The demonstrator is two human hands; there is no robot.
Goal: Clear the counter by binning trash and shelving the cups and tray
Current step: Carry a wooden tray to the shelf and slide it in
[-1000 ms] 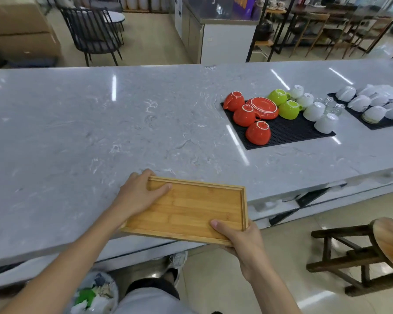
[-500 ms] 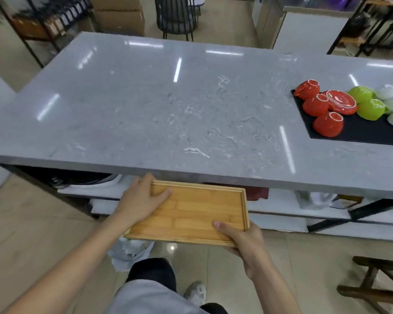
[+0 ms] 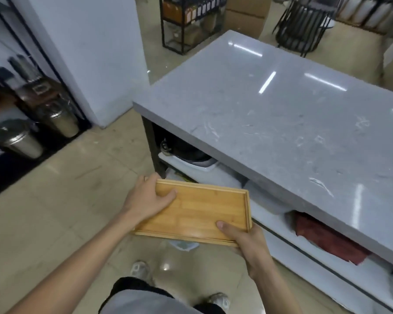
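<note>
I hold an empty bamboo tray (image 3: pixel 197 211) level over the floor, in front of the grey marble counter's (image 3: pixel 281 123) left end. My left hand (image 3: pixel 145 198) grips the tray's left short edge, thumb on top. My right hand (image 3: pixel 247 241) grips the near right corner, thumb inside the rim. The cups are out of view. Below the countertop runs a white shelf (image 3: pixel 270 214) with a dark red cloth (image 3: pixel 327 239) and a dark pot-like item (image 3: pixel 186 150) on it.
A white pillar (image 3: pixel 93 53) stands to the left of the counter. Two steel bins (image 3: pixel 21 141) sit on the floor at far left. A black wire rack (image 3: pixel 186 21) and a black chair (image 3: pixel 304 26) stand beyond. My feet (image 3: pixel 141 269) are on beige floor tiles.
The tray has come off the counter and now hangs over the floor. My view has swung left to the counter's end, so the cups and mats have left the frame.
</note>
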